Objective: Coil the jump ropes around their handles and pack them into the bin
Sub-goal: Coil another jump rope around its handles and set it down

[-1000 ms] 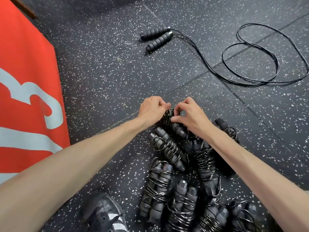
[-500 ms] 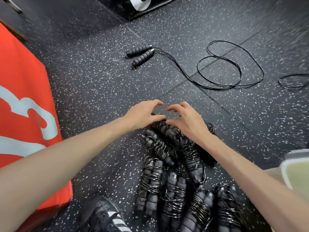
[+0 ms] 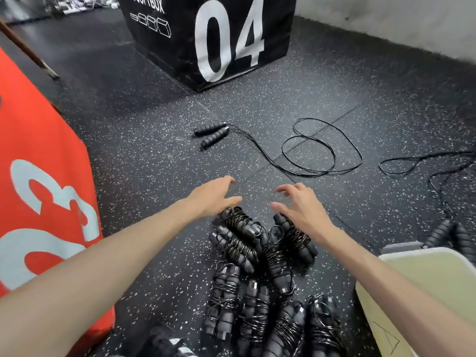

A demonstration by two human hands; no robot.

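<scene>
**Both hands empty above the coiled rope pile**

The left hand (image 3: 215, 194) and right hand (image 3: 298, 204) reach forward side by side over the speckled rubber floor (image 3: 144, 161), fingers spread and apart, gripping nothing. Just beneath the wrists, toward 6 o'clock from the hands, lies a pile of coiled jump ropes (image 3: 260, 274), each cord wound tightly round its paired black handles; the nearest bundle's end sits just under the left thumb, though whether they touch cannot be told.

At 12 o'clock from the hands an uncoiled jump rope (image 3: 211, 132) rests with its two handles together and its cord (image 3: 322, 148) looping off toward 2 o'clock. Another loose rope (image 3: 443, 228) trails at 3 o'clock, its handles beside the pale bin (image 3: 422, 276), which sits at 4 o'clock. A black plyo box marked "04" (image 3: 221, 37) stands beyond, and a red padded box (image 3: 43, 197) fills the 9 o'clock side.
</scene>
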